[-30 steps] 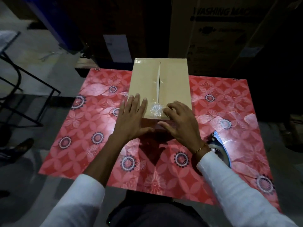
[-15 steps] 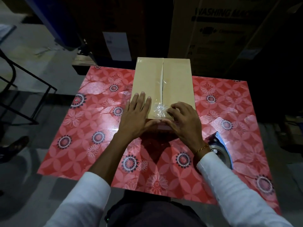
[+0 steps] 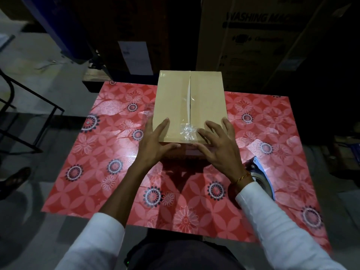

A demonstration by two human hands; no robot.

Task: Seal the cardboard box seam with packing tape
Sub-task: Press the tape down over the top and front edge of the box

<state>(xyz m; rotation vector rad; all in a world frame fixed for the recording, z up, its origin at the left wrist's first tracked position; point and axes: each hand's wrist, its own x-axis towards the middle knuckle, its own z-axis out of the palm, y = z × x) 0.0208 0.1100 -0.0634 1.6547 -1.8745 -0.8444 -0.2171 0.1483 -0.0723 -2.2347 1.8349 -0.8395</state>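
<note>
hands lie spread and flat, holding nothing, left hand (image 3: pixel 153 142) and right hand (image 3: pixel 219 147) pressing the near edge of the cardboard box (image 3: pixel 190 106) on the red floral table (image 3: pixel 101 152), likely smoothing crinkled tape (image 3: pixel 187 131) onto its seam.

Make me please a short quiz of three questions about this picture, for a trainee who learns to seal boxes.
1. True or false: clear tape already runs along the seam of the cardboard box.
2. Where does the tape dispenser lie? A) on top of the box B) on the table beside the right wrist C) in the left hand
3. What shows on the tape near the box's front edge?

Key
1. True.
2. B. It lies on the red table, partly hidden by the right sleeve.
3. A crumpled patch, between the left hand and the right hand, both open with spread fingers.
</note>
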